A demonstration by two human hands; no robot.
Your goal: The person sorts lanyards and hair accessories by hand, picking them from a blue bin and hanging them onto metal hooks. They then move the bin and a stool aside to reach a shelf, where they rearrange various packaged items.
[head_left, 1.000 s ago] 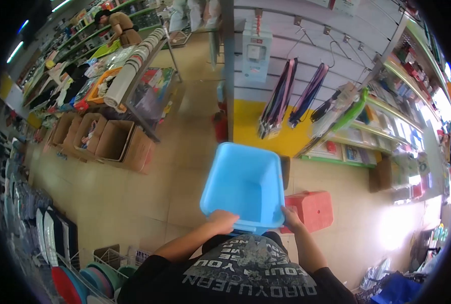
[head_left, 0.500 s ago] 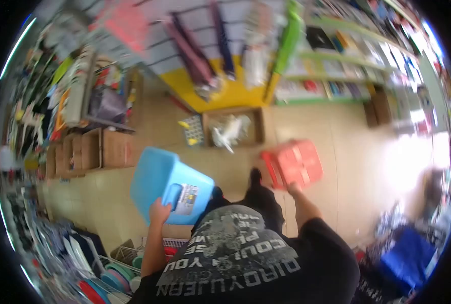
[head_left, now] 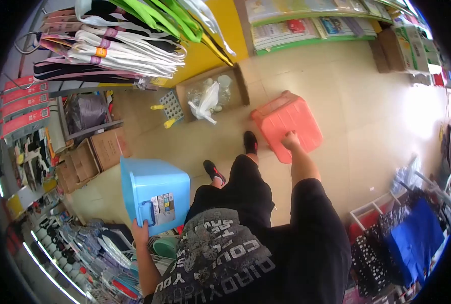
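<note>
A blue plastic bin [head_left: 170,185] hangs at the left, tipped on its side with its opening facing left. My left hand [head_left: 140,232] is closed round the handle on its labelled side. To the right of my legs is a red plastic stool [head_left: 299,119]. My right hand [head_left: 289,139] is closed on the stool, its fingers partly hidden against the seat.
A cardboard box [head_left: 244,86] with plastic bags lies on the floor ahead, beside a dotted sheet [head_left: 171,105]. Packaged straps [head_left: 129,50] hang at the upper left. Shelves [head_left: 311,40] stand ahead right. Brown cartons [head_left: 109,147] are at left, a blue cloth [head_left: 417,240] at lower right.
The view has turned and shifted, bringing the hanging straps closer at the upper left. Both hands keep hold of the bin and the stool. My feet now show more clearly, apart.
</note>
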